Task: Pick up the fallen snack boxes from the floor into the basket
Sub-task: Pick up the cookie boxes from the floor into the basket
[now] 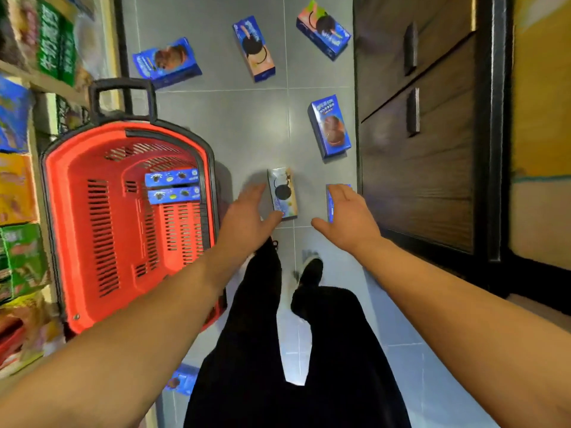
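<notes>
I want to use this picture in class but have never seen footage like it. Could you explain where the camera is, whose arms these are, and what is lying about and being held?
The single camera sits on a person's head, looking down at their own arms and black trousers. No robot is involved. The left hand reaches with open fingers beside a pale cookie box on the grey tiled floor. The right hand is open over a mostly hidden blue box. Neither hand holds anything yet. Several more blue snack boxes lie on the floor further ahead. On the left stands a red shopping basket with two blue boxes already inside, next to stocked shelves.
</notes>
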`<state>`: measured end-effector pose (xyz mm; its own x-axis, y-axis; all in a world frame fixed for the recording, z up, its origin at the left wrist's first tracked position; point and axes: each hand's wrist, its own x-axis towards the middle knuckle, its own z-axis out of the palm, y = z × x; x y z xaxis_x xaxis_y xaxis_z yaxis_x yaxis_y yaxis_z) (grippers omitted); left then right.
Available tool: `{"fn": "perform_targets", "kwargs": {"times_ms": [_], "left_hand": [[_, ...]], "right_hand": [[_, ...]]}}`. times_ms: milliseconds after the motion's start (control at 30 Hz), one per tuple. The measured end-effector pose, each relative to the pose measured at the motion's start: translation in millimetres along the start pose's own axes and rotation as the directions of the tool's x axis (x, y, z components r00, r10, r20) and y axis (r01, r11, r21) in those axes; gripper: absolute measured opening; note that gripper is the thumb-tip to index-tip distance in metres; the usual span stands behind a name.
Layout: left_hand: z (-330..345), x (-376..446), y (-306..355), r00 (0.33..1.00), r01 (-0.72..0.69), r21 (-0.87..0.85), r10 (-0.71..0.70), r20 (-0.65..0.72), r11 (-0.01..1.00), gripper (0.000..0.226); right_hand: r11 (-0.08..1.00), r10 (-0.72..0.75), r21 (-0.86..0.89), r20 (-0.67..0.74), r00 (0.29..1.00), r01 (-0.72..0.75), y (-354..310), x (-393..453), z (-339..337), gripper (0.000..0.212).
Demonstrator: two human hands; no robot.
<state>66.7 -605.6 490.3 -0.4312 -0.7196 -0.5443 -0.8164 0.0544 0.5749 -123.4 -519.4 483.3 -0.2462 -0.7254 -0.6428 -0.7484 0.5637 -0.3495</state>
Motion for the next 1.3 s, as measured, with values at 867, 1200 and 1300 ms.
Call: {"fn": "perform_targets", "kwargs": {"times_ms": [867, 1200, 1300], "left_hand": [[339, 327, -286, 0.767, 0.597, -0.664, -0.562, 0.309, 0.450, 0.043], [307, 274, -241, 0.881, 0.473, -0.640, -0.327, 0.342, 0.606, 0.074], [267, 247, -205, 0.904, 0.427, -0.638, -0.276, 0.327, 0.641, 0.068]], "right_hand": [[0.739, 0.270, 0.513, 0.368, 0.890, -0.437, 165, 379, 348, 0.032], [0.446, 0.301, 0.661, 0.524, 0.797, -0.603, 161, 330, 312, 0.016], [0.403, 0.313, 0.654, 0.559, 0.768, -0.640, 142, 291, 269, 0.021]]}}
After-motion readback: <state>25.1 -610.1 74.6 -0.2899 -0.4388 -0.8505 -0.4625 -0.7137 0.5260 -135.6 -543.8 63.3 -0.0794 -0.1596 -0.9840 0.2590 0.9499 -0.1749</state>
